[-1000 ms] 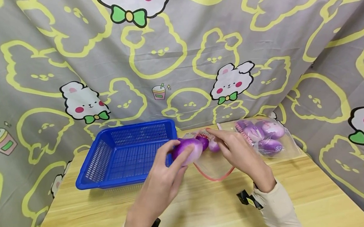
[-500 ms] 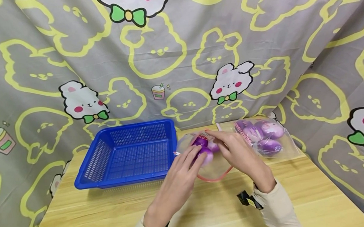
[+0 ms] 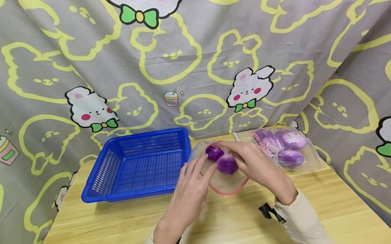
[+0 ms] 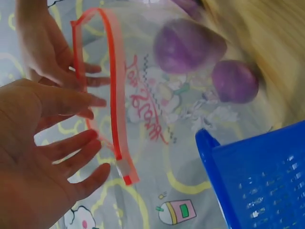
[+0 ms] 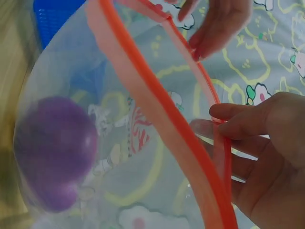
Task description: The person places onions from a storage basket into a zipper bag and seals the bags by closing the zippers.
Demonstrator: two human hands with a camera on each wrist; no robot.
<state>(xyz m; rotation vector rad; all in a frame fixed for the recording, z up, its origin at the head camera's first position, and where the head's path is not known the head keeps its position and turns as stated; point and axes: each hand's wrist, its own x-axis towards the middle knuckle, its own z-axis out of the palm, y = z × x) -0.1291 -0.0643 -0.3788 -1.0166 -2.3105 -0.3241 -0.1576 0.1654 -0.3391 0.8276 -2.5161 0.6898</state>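
My right hand pinches the edge of a clear zip bag with a red-orange strip along its mouth; thumb and fingertip meet on the strip in the right wrist view. Two purple bulb-shaped pieces show inside the bag in the head view, one darker and farther back. Through the plastic, the left wrist view shows a large purple piece and a smaller one. My left hand is at the bag's mouth, fingers spread and slightly bent, holding nothing.
A blue perforated plastic basket stands on the wooden table, left of the bag. Behind the right hand lies a second clear bag with several purple-and-white pieces. A patterned grey curtain hangs along the back.
The left hand has carried a purple-and-white piece rightward into the bag and let go of it, then drawn back slightly. The right hand has stayed at the bag's edge.
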